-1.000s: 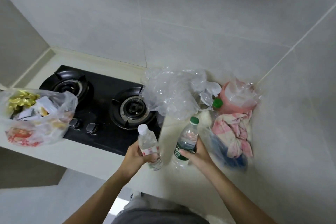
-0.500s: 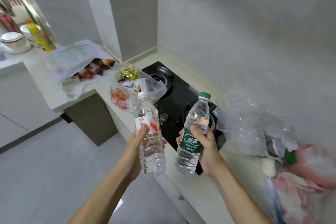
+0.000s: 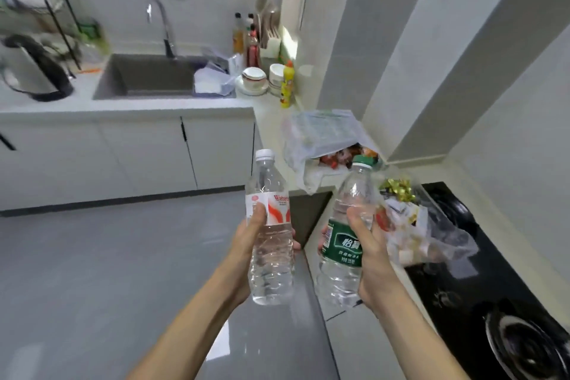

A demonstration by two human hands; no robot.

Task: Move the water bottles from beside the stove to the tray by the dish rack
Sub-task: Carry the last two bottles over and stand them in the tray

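Clear plastic bottles in transit: left hand (image 3: pixel 246 244) grips the red-labelled bottle (image 3: pixel 271 244), right hand (image 3: pixel 370 253) the green-labelled bottle (image 3: pixel 342 244), both upright above the floor. Carry step; next, cross to the dish rack (image 3: pixel 58 12), tray not discernible.

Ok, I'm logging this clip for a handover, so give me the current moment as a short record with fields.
left hand: grips the white-capped bottle, upright
right hand: grips the green-capped bottle, tilted slightly
bottle position: both held in the air, off the counter
stove: at right, beside the right arm
dish rack: far left, beyond the sink
tray: not clearly visible
task state: bottles picked up, not yet delivered
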